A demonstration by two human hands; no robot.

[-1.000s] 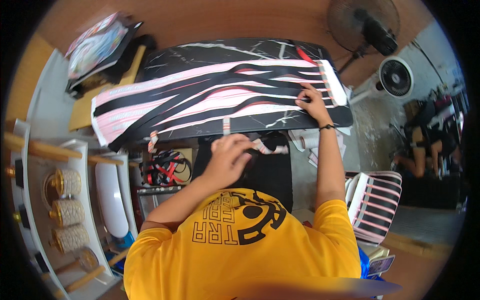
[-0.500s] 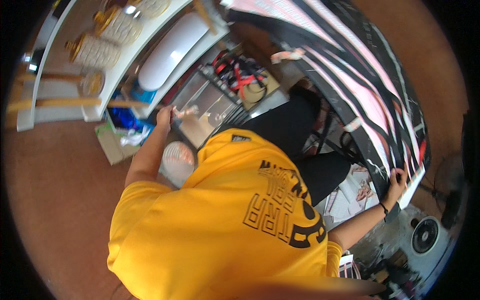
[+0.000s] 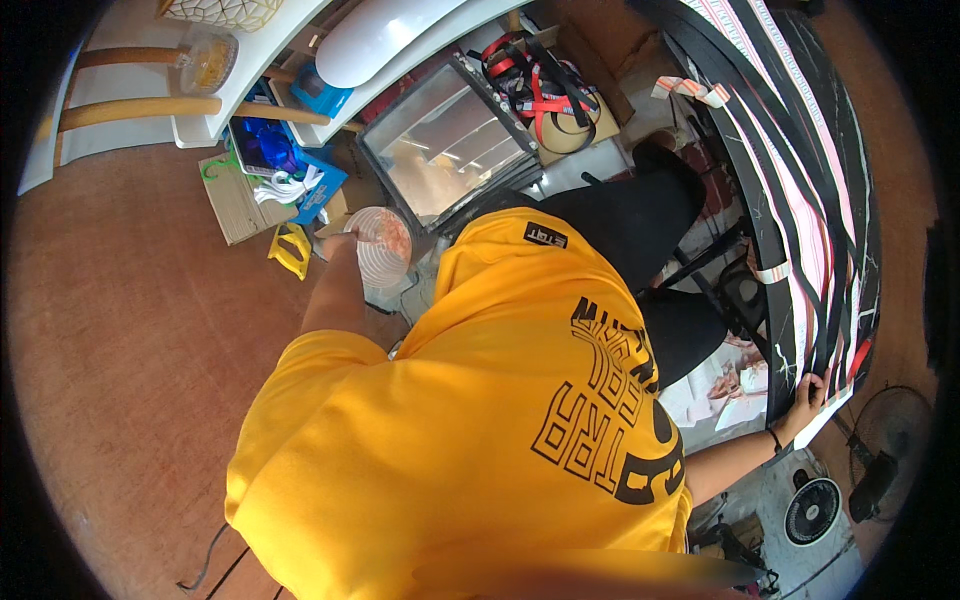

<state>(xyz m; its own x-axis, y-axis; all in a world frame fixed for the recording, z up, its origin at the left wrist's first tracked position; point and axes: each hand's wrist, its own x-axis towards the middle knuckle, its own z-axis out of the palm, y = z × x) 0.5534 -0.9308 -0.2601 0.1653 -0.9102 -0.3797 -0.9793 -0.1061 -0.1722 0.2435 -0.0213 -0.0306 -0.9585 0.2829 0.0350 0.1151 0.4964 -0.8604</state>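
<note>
A broad, smooth reddish-brown surface [image 3: 130, 370] fills the left side, with a soft sheen, and dark cables [image 3: 228, 572] trail at its lower edge. At the upper left stands a white shelf unit [image 3: 262, 62] with pale wooden rails [image 3: 140, 113]. Beside it, a dark-framed glossy panel [image 3: 450, 145] mirrors bright streaks of light. Along the right runs a black table [image 3: 782, 340] with white marble-like veins, a brown wall [image 3: 908, 260] beyond it. Lower right, a white fan [image 3: 812, 510] and a dark fan [image 3: 888, 440] stand near pale grey floor [image 3: 835, 562].
</note>
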